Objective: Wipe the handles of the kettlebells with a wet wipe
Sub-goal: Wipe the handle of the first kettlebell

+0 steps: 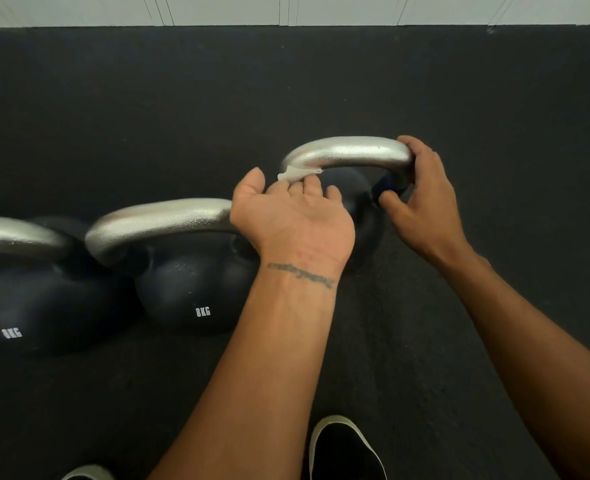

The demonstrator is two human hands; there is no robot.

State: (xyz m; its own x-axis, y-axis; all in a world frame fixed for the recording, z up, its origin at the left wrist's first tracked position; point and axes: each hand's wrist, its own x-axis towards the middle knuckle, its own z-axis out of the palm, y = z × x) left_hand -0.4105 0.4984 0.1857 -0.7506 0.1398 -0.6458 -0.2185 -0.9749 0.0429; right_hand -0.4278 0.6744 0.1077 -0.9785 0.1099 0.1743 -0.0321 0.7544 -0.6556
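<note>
At six o'clock a black shoe (345, 452) is cut off by the frame. At eight, two kettlebells (189, 292) stand side by side, the leftmost cropped. Toward one o'clock the left hand (293, 220), palm up, curls its fingers, tips hidden, round a wet wipe (295, 174) on the third kettlebell's handle (349, 152). The right hand (421, 192) apparently grips the handle's right bend.

Dark speckled rubber floor (217, 98), white panelled wall (217, 8) along the far edge, even indoor light

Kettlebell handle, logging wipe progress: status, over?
Left grip holds wet wipe against rightmost handle. Right grip holds handle's other end. Nothing blocking.
</note>
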